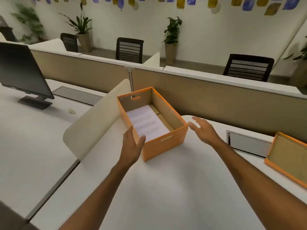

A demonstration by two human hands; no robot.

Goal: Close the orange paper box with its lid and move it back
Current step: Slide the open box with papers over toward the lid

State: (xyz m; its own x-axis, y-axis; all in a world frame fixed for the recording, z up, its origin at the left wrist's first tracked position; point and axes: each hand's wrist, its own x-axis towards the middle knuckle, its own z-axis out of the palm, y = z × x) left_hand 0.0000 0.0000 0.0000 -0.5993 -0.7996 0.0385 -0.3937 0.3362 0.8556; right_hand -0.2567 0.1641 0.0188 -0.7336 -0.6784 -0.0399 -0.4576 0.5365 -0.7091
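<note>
An orange paper box (163, 147) stands uncovered on the white desk, near the beige partition, with printed sheets (147, 122) lying inside. Its orange lid (289, 157) lies upside down at the desk's right edge, brown inside facing up, well apart from the box. My left hand (132, 145) is at the box's near left corner, fingers spread, thumb close to the rim; whether it touches is unclear. My right hand (203, 129) hovers open just right of the box's right corner, holding nothing.
A cream curved divider (93, 120) rises left of the box. A beige partition (216, 100) runs behind it. A black monitor (21, 70) stands on the left desk. A cable hatch (249, 143) sits between box and lid. Chairs and plants stand beyond.
</note>
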